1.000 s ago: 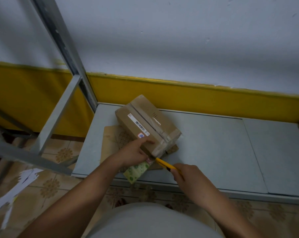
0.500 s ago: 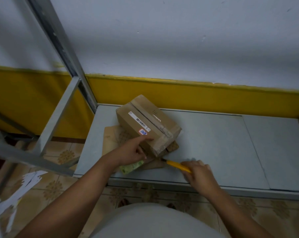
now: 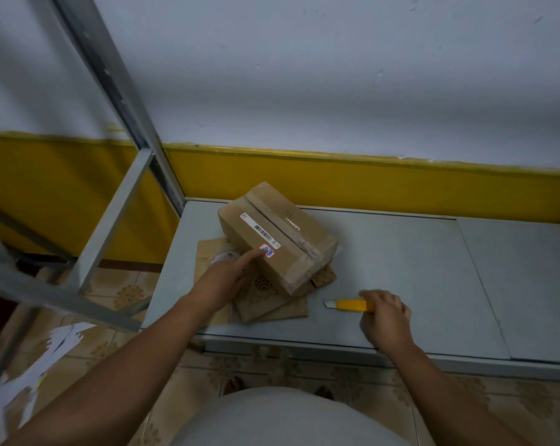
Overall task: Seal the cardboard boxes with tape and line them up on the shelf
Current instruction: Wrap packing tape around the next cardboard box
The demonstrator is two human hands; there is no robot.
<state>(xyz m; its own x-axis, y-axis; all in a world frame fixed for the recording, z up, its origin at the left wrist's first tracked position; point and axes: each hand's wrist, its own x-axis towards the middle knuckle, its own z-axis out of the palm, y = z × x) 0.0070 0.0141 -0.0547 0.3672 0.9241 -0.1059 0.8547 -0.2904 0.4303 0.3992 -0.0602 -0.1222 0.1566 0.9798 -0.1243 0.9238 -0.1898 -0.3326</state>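
A taped cardboard box [image 3: 291,230] with a barcode label lies askew on flattened cardboard pieces [image 3: 272,309] at the left end of the grey shelf [image 3: 401,265]. My left hand [image 3: 230,278] rests against the box's near side, its index finger straight and touching beside a red and blue sticker. My right hand [image 3: 384,317] grips a yellow utility knife [image 3: 351,305] that lies on the shelf to the right of the box, blade tip pointing left. A pale rounded object [image 3: 221,257] shows partly behind my left hand.
Grey metal frame bars [image 3: 111,220] slant up on the left of the shelf. Behind the shelf is a white and yellow wall. White paper scraps [image 3: 56,342] lie on the tiled floor at lower left. The shelf stretches bare to the right.
My right hand has drawn the knife away from the box's near corner, rightward onto the shelf. The green patterned piece under my left hand is no longer seen. My left index finger has straightened.
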